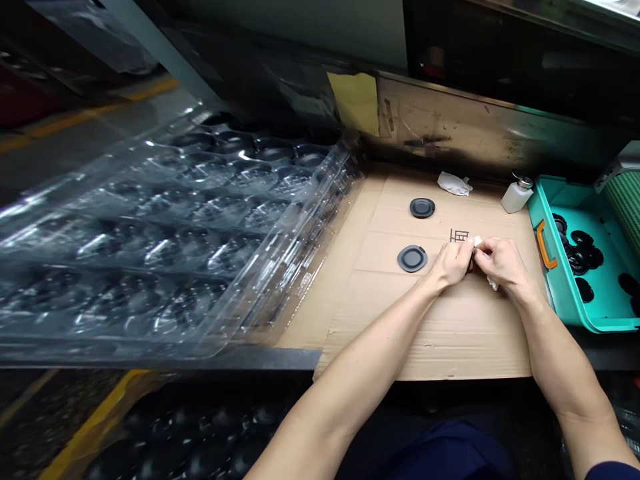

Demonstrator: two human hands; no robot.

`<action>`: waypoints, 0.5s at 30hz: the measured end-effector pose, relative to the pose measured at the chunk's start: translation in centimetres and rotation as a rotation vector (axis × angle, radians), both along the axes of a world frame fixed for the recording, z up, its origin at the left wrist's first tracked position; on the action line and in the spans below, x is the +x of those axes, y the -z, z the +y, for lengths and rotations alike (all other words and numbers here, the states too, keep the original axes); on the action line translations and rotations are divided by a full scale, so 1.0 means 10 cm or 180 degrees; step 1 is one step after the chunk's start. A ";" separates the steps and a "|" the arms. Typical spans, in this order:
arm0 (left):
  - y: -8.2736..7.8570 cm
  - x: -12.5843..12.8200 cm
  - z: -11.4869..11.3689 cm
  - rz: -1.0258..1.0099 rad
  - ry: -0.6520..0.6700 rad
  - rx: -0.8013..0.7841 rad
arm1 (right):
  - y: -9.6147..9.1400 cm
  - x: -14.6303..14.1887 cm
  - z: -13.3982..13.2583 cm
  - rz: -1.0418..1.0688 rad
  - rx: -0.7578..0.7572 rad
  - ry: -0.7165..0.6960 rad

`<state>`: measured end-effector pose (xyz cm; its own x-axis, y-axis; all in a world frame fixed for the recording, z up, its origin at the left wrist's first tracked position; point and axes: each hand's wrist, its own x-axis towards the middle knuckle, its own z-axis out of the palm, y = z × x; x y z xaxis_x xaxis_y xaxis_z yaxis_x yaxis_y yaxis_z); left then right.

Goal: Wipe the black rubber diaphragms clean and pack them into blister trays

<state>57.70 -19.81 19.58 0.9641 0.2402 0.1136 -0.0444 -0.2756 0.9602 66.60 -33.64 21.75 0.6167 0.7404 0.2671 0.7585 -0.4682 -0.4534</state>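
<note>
Head view: both hands' (454, 262) (501, 260) fingers (465, 251) pinch dark part (470, 266) and cloth (493, 283) beside printed character (459, 235).

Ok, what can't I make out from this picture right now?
Head view: dark piece and white scrap, mostly covered by the left hand and right hand; shape unclear.
Head view: teal box, cut off by the right edge.
Head view: clear trays, blurred; what their pockets hold is unclear.
Head view: dark shapes under the table, too dim to tell.
</note>
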 end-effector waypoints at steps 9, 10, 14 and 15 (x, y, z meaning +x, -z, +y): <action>0.05 0.00 0.00 -0.0078 -0.0009 -0.0033 | 0.04 0.01 0.00 -0.0165 0.0240 -0.0065; 0.06 0.00 0.00 -0.0097 -0.0026 -0.0031 | 0.04 0.01 0.00 -0.0112 0.0175 -0.0076; 0.07 0.00 -0.01 -0.0082 -0.0046 -0.0054 | 0.02 0.00 0.00 -0.0113 0.0147 -0.0107; 0.07 0.00 -0.01 -0.0067 -0.0036 -0.0047 | 0.02 0.00 0.00 -0.0166 0.0188 -0.0098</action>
